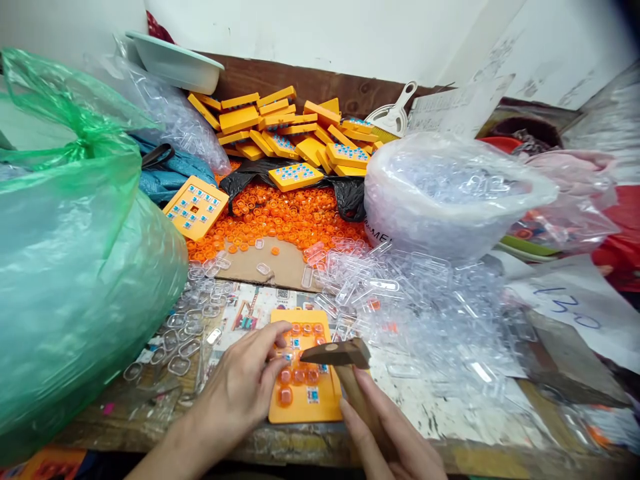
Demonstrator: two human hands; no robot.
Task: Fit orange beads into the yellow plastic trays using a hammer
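Observation:
A yellow plastic panel lies flat on the bench in front of me, with rows of clear orange caps and small blue-and-white squares on its face. My left hand is bent over the panel's left side, thumb and fingertips curled close together; whatever is between them is hidden. In my right hand is a hammer, gripped by its wooden handle. Its dark metal head is just above the panel, the narrow end pointing left towards my left fingertips and covering some caps.
Many loose orange caps lie behind the cardboard, with stacked yellow panels beyond. Clear plastic pieces cover the right side. A bulging green bag stands left; a white bag of clear pieces stands back right.

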